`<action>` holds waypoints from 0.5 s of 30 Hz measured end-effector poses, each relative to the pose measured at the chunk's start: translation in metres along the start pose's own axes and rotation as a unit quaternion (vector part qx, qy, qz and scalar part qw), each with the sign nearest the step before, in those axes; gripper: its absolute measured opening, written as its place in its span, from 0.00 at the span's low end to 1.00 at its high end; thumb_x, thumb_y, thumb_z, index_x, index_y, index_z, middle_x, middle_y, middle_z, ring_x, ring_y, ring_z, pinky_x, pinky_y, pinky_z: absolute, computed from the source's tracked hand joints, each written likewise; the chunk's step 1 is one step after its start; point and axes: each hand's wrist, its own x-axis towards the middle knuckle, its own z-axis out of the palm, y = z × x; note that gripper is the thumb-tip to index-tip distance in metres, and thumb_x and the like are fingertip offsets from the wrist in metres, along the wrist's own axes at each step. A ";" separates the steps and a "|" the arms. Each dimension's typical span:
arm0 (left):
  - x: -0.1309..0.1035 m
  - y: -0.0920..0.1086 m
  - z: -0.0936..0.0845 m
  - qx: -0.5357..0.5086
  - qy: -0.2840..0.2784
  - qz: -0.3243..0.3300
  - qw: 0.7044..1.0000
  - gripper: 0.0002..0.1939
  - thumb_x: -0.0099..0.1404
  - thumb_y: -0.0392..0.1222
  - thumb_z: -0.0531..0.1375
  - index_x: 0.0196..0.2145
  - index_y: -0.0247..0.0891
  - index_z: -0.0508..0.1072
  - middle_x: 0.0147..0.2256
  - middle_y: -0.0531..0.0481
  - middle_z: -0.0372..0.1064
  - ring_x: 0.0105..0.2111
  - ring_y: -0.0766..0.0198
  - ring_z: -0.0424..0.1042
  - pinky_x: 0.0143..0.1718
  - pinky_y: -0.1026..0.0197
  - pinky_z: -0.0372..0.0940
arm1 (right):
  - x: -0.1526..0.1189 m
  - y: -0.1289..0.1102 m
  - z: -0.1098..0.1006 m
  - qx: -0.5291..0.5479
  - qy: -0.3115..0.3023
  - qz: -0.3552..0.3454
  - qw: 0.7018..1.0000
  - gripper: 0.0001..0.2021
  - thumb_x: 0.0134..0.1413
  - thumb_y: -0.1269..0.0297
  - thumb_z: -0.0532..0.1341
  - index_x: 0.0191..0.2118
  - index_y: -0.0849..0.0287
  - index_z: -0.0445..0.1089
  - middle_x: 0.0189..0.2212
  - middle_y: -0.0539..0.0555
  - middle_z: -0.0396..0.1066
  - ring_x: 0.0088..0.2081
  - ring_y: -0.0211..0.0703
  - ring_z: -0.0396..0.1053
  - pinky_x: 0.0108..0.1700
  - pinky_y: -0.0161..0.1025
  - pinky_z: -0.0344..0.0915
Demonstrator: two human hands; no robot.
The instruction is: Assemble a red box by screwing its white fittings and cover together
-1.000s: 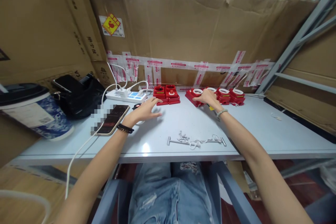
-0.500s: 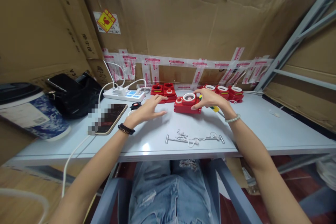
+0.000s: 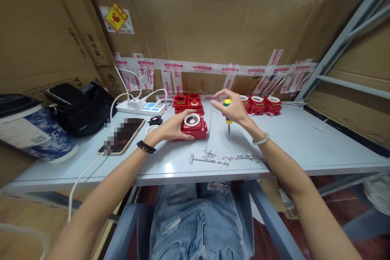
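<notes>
My left hand (image 3: 178,125) is wrapped round the left side of a red box (image 3: 196,131) with a white ring on its face. A thin metal rod (image 3: 210,122) stands at the box's right side. My right hand (image 3: 230,107) holds a yellow-and-green screwdriver (image 3: 228,121) against the palm, its shaft pointing down and its thumb and forefinger raised. Loose screws (image 3: 208,154) and metal T-shaped rods (image 3: 199,159) with clear ties lie nearer the front edge of the table.
More red boxes stand behind at the centre (image 3: 188,103) and right (image 3: 257,105). At the left are a power strip (image 3: 140,107), a phone (image 3: 124,136), a black bag (image 3: 88,109) and a large cup (image 3: 39,130). Cardboard (image 3: 198,20) rises behind the white table (image 3: 304,142).
The red box has moved left and my left hand has closed on it. My right hand has let go of the box and lifted the screwdriver upright.
</notes>
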 end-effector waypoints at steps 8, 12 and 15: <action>-0.004 -0.002 -0.011 0.025 0.074 0.007 0.997 0.37 0.50 0.49 0.68 0.55 0.41 0.60 0.54 0.44 0.64 0.53 0.49 0.65 0.56 0.47 0.60 | 0.006 0.017 -0.003 0.056 0.142 0.120 0.981 0.09 0.49 0.57 0.58 0.27 0.56 0.62 0.17 0.47 0.63 0.20 0.37 0.66 0.26 0.35 0.64; -0.003 -0.004 -0.017 0.056 0.121 0.011 0.991 0.33 0.50 0.49 0.68 0.51 0.40 0.62 0.50 0.44 0.65 0.51 0.49 0.66 0.52 0.47 0.62 | 0.001 0.009 -0.029 -0.221 0.063 0.119 0.966 0.07 0.45 0.60 0.58 0.24 0.57 0.66 0.23 0.55 0.71 0.30 0.46 0.71 0.35 0.40 0.64; -0.004 -0.002 -0.021 0.084 0.176 0.027 0.980 0.32 0.50 0.49 0.68 0.50 0.41 0.63 0.49 0.44 0.65 0.49 0.50 0.67 0.51 0.48 0.63 | -0.002 0.004 -0.048 -0.351 0.000 0.186 0.918 0.11 0.42 0.55 0.60 0.20 0.57 0.64 0.22 0.58 0.70 0.31 0.51 0.70 0.31 0.41 0.61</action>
